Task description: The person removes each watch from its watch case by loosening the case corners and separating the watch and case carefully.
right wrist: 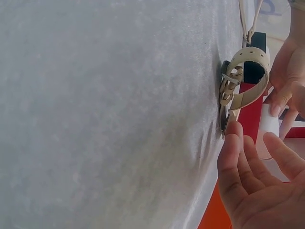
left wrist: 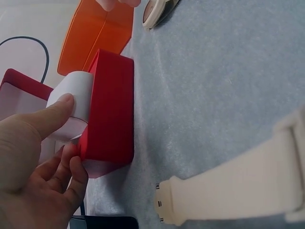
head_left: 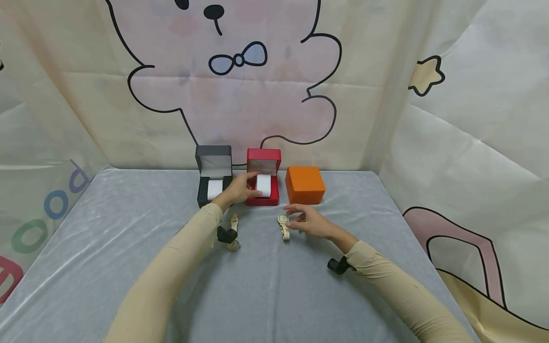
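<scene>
Seems early. Nearest, see cream-strap watch (head_left: 234, 222) unboxed. Next, see second watch (head_left: 283, 218), also not boxed, beside parted thumb and fingers of right hand (head_left: 310, 222). Farther, see left hand (head_left: 238, 190) pinching white cushion (head_left: 264, 186) inside red watch box (head_left: 262, 202), between open dark box (head_left: 203, 191) and seemingly closed orange box (head_left: 305, 186). Find narrow gaps there, near far edge of table (head_left: 347, 183); more room sideways.

Three boxes (head_left: 305, 186), two watches (head_left: 283, 219), two white cushions (head_left: 263, 186), two hands (head_left: 315, 222), two sleeves (head_left: 182, 257), one cloth-covered table (head_left: 253, 300)
</scene>
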A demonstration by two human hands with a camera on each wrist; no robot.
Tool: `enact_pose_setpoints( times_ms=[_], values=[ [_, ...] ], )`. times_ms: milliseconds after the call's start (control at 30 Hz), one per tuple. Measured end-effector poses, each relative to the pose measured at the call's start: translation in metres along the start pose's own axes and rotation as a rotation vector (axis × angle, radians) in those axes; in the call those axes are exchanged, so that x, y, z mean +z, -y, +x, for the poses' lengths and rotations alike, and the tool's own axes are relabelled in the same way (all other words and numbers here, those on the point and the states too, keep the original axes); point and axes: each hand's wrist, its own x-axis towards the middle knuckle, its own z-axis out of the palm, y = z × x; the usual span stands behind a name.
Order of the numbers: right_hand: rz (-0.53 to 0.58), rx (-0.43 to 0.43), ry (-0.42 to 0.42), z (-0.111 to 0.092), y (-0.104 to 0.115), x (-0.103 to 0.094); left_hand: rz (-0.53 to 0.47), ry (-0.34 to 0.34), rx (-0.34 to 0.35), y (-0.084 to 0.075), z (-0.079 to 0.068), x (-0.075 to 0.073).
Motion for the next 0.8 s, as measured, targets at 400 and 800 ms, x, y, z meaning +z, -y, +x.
enact_pose_setpoints(
  times_ms=[400, 800],
  values=[
    [0.009, -0.048, 0.011, 0.0006, 0.0025, -0.0002, 0.001, -0.024, 0.005, 0.0015, 0.0015, 0.0003],
    [0.010, -0.045, 0.006, 0.0013, 0.0037, -0.0002, 0.103, -0.054, 0.033, 0.0028, 0.0054, 0.0069]
  ],
)
